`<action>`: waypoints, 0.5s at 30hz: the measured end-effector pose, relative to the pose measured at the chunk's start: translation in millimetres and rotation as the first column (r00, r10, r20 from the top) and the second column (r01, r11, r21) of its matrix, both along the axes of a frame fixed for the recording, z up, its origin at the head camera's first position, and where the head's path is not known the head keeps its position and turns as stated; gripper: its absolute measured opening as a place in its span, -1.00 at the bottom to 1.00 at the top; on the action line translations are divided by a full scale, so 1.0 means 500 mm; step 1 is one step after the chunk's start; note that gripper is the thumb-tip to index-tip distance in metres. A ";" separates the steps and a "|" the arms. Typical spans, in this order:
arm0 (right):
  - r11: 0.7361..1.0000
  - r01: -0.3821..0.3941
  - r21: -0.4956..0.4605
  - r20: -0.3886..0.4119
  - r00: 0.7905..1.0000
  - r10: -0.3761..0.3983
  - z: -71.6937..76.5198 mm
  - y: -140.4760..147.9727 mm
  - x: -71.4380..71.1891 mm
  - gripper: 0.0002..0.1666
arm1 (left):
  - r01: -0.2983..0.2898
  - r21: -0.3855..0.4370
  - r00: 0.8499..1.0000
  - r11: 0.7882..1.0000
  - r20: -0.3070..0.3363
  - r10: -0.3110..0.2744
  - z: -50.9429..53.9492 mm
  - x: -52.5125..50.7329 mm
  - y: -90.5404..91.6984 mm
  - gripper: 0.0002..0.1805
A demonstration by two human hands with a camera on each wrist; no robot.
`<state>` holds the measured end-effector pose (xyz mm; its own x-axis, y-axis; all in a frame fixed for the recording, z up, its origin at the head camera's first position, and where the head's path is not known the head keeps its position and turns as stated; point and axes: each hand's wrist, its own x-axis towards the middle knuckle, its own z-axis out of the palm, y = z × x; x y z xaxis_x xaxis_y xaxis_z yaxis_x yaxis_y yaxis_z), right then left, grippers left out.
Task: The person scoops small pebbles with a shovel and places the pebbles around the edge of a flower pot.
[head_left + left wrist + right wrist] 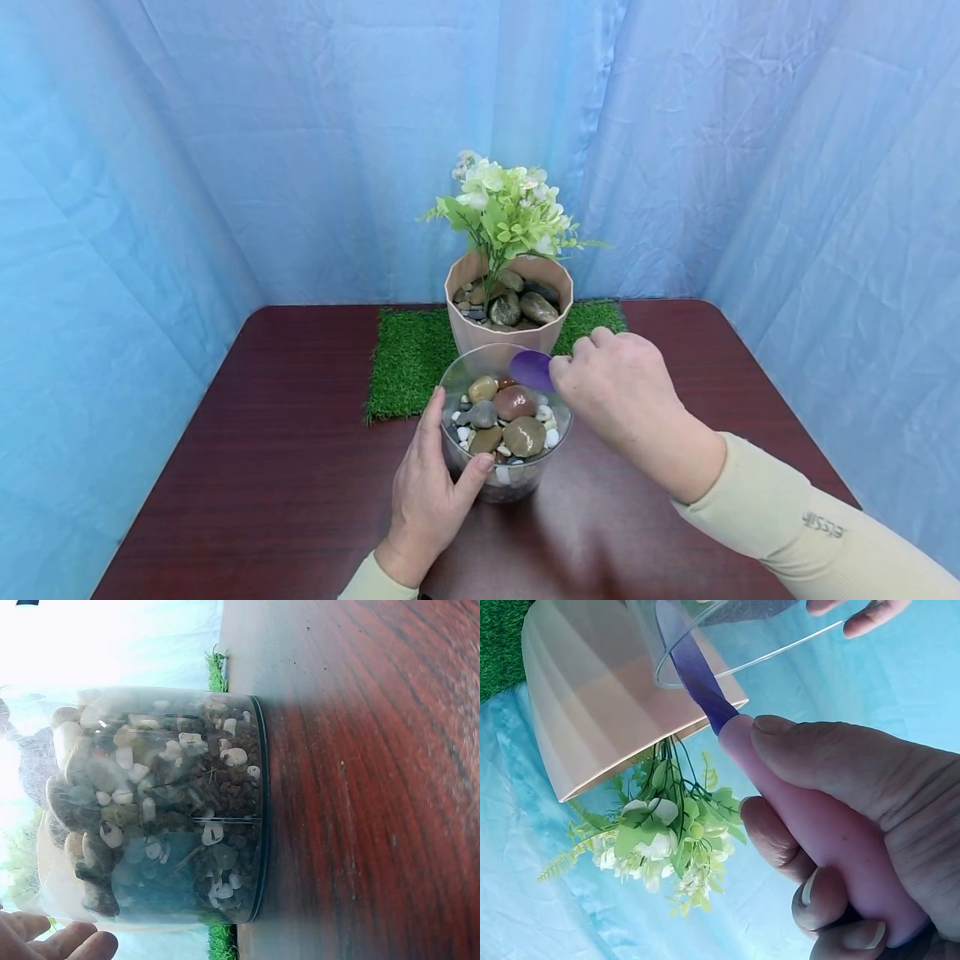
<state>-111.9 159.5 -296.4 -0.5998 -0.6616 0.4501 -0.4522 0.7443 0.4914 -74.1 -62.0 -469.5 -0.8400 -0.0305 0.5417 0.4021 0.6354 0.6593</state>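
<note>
A clear container [564, 417] stands on the table, layered with soil, white pebbles and larger smooth stones [524, 437]. At its near left side, my left hand [431, 483] rests against the wall near the rim, fingers extended and thumb spread apart in front. My right hand [622, 392] grips the pink handle [810, 817] of a small trowel, thumb along the top and fingers curled beneath. Its purple blade [532, 369] reaches over the container's far right rim, and its tip is inside in the right wrist view. The layers show through the wall [165, 787] in the left wrist view.
Just behind the container stands a pale pink pot [510, 340] holding stones and a plant with white flowers [510, 204]. It sits on a green artificial grass mat [408, 367]. The dark red wooden table [277, 450] is surrounded by light blue curtains [360, 150].
</note>
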 end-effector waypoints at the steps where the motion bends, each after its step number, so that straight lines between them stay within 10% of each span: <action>1: 1.000 -0.003 -0.006 -0.006 1.000 0.003 -0.002 0.000 -0.001 -0.61 | -0.002 -0.001 1.000 1.000 0.001 0.002 0.000 0.000 0.000 0.11; 15: 0.997 -0.052 -0.057 -0.017 0.999 0.051 -0.006 0.009 -0.011 -0.61 | -0.016 -0.004 1.000 1.000 0.010 0.016 0.000 0.002 0.001 0.11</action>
<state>-117.4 164.2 -299.5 -0.5583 -0.6642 0.4972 -0.4830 0.7474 0.4562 -73.1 -61.6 -469.6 -0.8447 -0.0422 0.5336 0.3853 0.6442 0.6608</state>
